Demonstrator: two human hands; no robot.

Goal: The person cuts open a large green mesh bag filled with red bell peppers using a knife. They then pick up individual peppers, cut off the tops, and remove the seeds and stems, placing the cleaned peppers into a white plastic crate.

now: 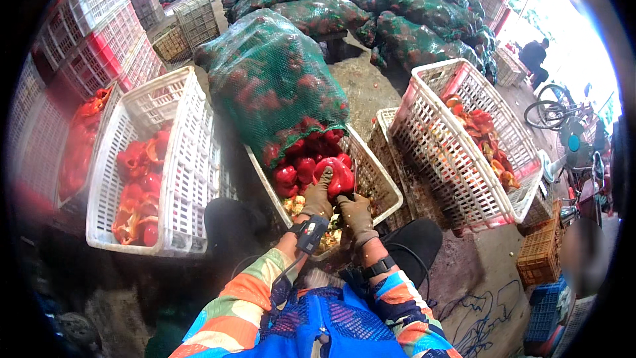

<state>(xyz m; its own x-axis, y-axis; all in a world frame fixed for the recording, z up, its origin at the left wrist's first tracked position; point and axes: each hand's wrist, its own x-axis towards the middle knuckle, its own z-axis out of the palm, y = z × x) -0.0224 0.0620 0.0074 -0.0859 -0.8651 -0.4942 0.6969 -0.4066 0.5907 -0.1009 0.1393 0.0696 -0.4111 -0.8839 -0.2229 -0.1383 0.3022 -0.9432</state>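
Note:
My left hand, in a brown glove, grips a large red bell pepper at the mouth of an open green mesh sack. The sack lies tilted into a white plastic crate and spills red peppers into it. My right hand, also gloved, rests low in the same crate just below the pepper, over pale scraps; whether it holds anything I cannot tell. A small dark device is strapped at my left wrist.
A white crate with red peppers stands at my left, another crate with peppers at my right. Stacked empty crates rise at far left. More filled green sacks lie behind. A person sits by a bicycle at far right.

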